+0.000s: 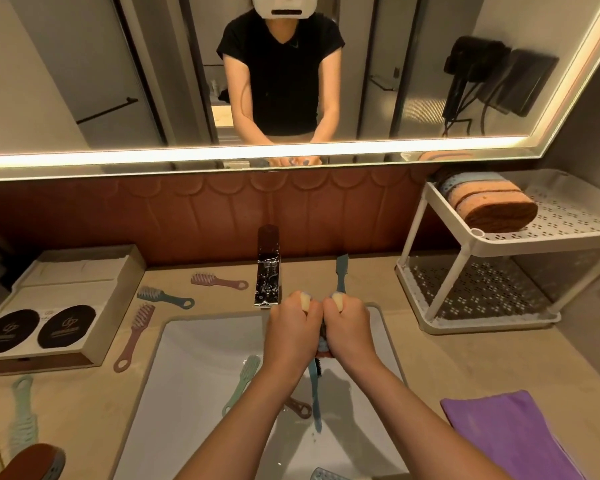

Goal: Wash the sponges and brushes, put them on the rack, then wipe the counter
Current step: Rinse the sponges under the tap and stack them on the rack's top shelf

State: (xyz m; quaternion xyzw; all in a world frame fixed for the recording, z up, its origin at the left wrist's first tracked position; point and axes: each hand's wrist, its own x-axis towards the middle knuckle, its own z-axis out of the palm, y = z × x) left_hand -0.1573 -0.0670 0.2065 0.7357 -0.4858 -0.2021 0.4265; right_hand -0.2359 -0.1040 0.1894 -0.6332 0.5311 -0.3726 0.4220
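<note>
Squeezing one sponge [307, 302], apparently, over the sink [194, 358]: left hand [293, 329], right hand [350, 325]

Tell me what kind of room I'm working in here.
Most likely a bathroom vanity, perhaps in a hotel: a white sink set in a counter with a faucet behind it, a wide backlit mirror above, and a black wall-mounted hair dryer reflected in it.

Lit-edge mirror [84, 64] above brown tiled backsplash [187, 216], beige counter [465, 362].
</note>
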